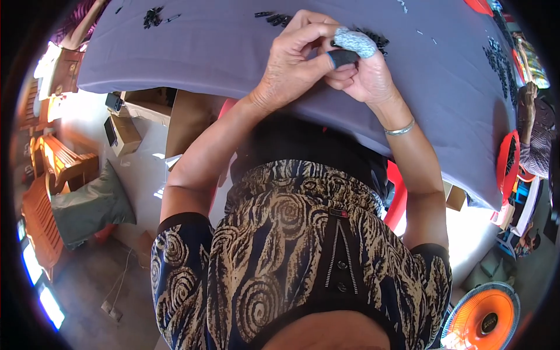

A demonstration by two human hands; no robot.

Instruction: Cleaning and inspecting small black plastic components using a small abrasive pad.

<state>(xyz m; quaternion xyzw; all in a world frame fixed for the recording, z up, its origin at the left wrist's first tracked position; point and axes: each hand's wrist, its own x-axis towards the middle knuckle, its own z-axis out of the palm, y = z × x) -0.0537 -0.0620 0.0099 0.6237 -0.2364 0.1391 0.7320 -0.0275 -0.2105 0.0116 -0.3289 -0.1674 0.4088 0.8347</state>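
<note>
Black part (334, 44), close work

My left hand (291, 58) and right hand (369, 74) curl nearly closed over the table (192, 52), both apparently pinching it. I judge this fine handling; the next move calls for a steady pinch.

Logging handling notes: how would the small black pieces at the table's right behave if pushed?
The black pieces would probably scatter, since they lie loose with gaps between them. Each is likely light, being so small. The grey cloth beneath might ruck, as it drapes over the edge.
</note>
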